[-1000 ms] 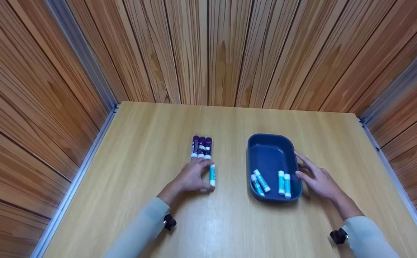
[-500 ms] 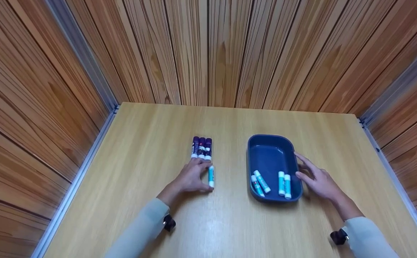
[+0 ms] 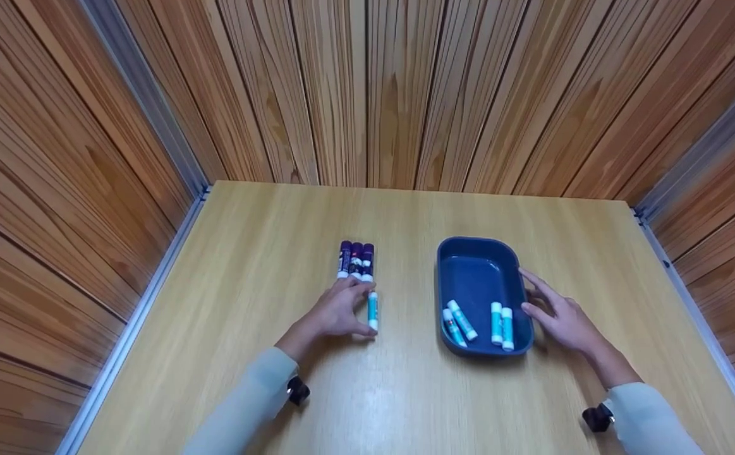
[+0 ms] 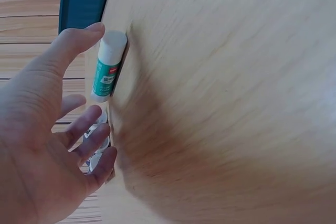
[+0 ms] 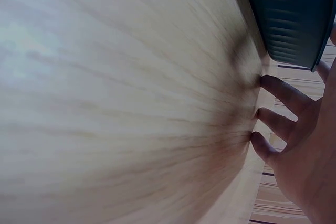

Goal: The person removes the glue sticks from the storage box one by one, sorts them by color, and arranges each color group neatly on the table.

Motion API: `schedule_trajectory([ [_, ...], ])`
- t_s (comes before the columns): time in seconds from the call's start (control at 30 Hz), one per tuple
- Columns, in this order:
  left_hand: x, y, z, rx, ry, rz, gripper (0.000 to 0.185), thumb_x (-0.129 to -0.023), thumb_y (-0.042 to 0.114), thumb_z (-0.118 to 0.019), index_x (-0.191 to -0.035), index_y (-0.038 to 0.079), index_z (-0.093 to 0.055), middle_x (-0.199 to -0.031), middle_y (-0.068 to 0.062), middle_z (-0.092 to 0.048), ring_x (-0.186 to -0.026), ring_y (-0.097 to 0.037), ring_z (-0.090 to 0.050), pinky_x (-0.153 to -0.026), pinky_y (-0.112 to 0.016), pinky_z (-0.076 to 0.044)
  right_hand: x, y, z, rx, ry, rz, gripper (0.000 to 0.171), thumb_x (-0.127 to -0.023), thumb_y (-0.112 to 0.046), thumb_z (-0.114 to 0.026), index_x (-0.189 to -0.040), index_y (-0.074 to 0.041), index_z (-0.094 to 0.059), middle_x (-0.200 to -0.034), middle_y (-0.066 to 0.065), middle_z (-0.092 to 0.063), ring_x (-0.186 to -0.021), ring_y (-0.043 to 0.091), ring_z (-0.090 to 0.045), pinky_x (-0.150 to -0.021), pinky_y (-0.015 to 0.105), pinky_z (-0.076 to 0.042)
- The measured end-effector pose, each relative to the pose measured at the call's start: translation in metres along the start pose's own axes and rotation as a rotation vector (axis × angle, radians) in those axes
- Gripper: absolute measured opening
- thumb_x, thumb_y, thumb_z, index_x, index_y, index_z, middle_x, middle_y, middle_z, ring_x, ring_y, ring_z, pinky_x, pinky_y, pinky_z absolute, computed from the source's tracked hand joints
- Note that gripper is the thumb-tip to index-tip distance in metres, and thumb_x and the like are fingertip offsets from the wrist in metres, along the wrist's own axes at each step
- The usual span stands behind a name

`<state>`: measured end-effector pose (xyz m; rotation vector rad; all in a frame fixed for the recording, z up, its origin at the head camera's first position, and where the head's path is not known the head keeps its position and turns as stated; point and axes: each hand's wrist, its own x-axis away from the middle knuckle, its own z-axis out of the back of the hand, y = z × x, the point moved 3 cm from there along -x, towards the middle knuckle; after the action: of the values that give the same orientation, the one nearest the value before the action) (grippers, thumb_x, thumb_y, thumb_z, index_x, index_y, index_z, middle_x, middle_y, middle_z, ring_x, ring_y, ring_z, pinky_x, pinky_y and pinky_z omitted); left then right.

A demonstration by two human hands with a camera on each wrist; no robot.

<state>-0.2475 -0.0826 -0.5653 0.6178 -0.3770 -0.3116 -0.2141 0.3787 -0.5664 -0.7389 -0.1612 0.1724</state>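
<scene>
Bare counter [image 3: 266, 253] across the upper band and left third of the frame, purple sticks [image 3: 355, 260] blocking centre, teal stick [image 3: 373, 311] just below them, blue tray [image 3: 478, 272] filling centre right, open lane between, wood walls [image 3: 367, 88] closing three sides

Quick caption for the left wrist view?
Left hand touching a teal-labelled white glue stick lying on the light wooden table.

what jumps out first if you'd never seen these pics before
The dark blue tray right of centre on the table, with four teal glue sticks at its near end and the right hand spread beside it. Left of it, the left hand touches a lone teal stick lying just below a tidy row of three purple sticks.
</scene>
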Motion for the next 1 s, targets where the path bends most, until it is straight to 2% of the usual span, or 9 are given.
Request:
schedule_trajectory([
  [0.17, 0.005, 0.002, -0.001, -0.015, 0.024, -0.025, 0.095, -0.089, 0.05, -0.095, -0.17, 0.027, -0.052, -0.168, -0.011, -0.048, -0.146, -0.033, -0.051, -0.122, -0.053, -0.054, 0.001, 0.002, -0.002, 0.006, -0.006, -0.007, 0.074, -0.119, -0.047, -0.054, -0.182, -0.032, -0.019, -0.174, 0.032, -0.046, -0.159, 0.06, -0.047, -0.124, 0.085, -0.035],
  [0.3, 0.007, 0.009, 0.0, -0.009, 0.101, -0.07, 0.09, -0.09, 0.054, -0.09, -0.168, 0.025, -0.055, -0.163, -0.012, -0.051, -0.146, -0.034, -0.051, -0.12, -0.055, -0.048, 0.002, 0.002, -0.002, 0.001, -0.009, -0.019, 0.075, -0.118, -0.049, -0.054, -0.182, -0.035, -0.017, -0.175, 0.031, -0.046, -0.16, 0.06, -0.047, -0.125, 0.084, -0.035],
  [0.47, 0.006, 0.026, -0.002, 0.015, 0.19, -0.121, 0.082, -0.091, 0.052, -0.088, -0.162, 0.023, -0.06, -0.155, -0.011, -0.056, -0.142, -0.033, -0.055, -0.119, -0.057, -0.047, 0.002, 0.001, 0.0, -0.002, -0.01, -0.022, 0.075, -0.119, -0.048, -0.054, -0.182, -0.035, -0.016, -0.176, 0.031, -0.045, -0.16, 0.06, -0.046, -0.125, 0.084, -0.035],
  [0.63, 0.002, 0.047, -0.012, 0.015, 0.17, -0.107, 0.081, -0.092, 0.051, -0.089, -0.162, 0.025, -0.06, -0.157, -0.01, -0.056, -0.145, -0.032, -0.055, -0.12, -0.055, -0.051, 0.002, -0.001, 0.001, 0.005, 0.003, -0.011, 0.073, -0.119, -0.041, -0.056, -0.182, -0.03, -0.019, -0.174, 0.033, -0.047, -0.159, 0.06, -0.048, -0.125, 0.084, -0.035],
  [0.77, -0.002, 0.065, -0.018, 0.011, 0.148, -0.098, 0.08, -0.093, 0.052, -0.089, -0.162, 0.027, -0.059, -0.16, -0.007, -0.057, -0.147, -0.029, -0.054, -0.12, -0.053, -0.053, 0.001, 0.0, 0.001, 0.002, -0.002, -0.012, 0.073, -0.119, -0.043, -0.055, -0.182, -0.031, -0.02, -0.174, 0.032, -0.047, -0.159, 0.059, -0.048, -0.125, 0.083, -0.036],
  [0.9, -0.006, 0.081, -0.023, 0.005, 0.136, -0.124, 0.079, -0.092, 0.05, -0.091, -0.162, 0.027, -0.059, -0.16, -0.006, -0.058, -0.149, -0.028, -0.054, -0.125, -0.054, -0.049, 0.001, 0.0, 0.0, 0.0, -0.004, -0.014, 0.073, -0.119, -0.044, -0.055, -0.182, -0.031, -0.02, -0.174, 0.032, -0.047, -0.159, 0.059, -0.047, -0.125, 0.084, -0.035],
  [1.0, -0.01, 0.095, -0.026, 0.014, 0.125, -0.132, 0.079, -0.092, 0.049, -0.091, -0.161, 0.026, -0.061, -0.159, -0.006, -0.059, -0.147, -0.026, -0.055, -0.122, -0.051, -0.051, 0.001, 0.0, 0.0, 0.0, -0.004, -0.016, 0.073, -0.119, -0.044, -0.055, -0.182, -0.031, -0.02, -0.174, 0.032, -0.047, -0.16, 0.06, -0.047, -0.125, 0.086, -0.034],
])
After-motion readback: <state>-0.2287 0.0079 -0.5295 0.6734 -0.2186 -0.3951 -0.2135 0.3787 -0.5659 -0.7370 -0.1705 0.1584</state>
